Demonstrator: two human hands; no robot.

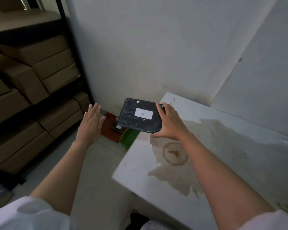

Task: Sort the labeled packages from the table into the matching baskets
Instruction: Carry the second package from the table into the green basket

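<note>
My right hand (pixel 170 122) grips the right end of a black plastic-wrapped package (pixel 136 121) with a white label marked "A". I hold it in the air past the far left corner of the white table (pixel 214 163), above two baskets on the floor. The red basket (pixel 109 128) holds a small dark package with a white label (pixel 117 127). A green basket (pixel 129 136) sits beside it, partly hidden by the table and the held package. My left hand (pixel 91 124) hovers flat and empty, left of the package, fingers apart.
The tabletop carries a large brownish stain (pixel 175 155). A black metal shelf (pixel 73 52) stacked with cardboard boxes (pixel 32 75) fills the left side. Grey walls close off the back and right. Bare floor lies between shelf and table.
</note>
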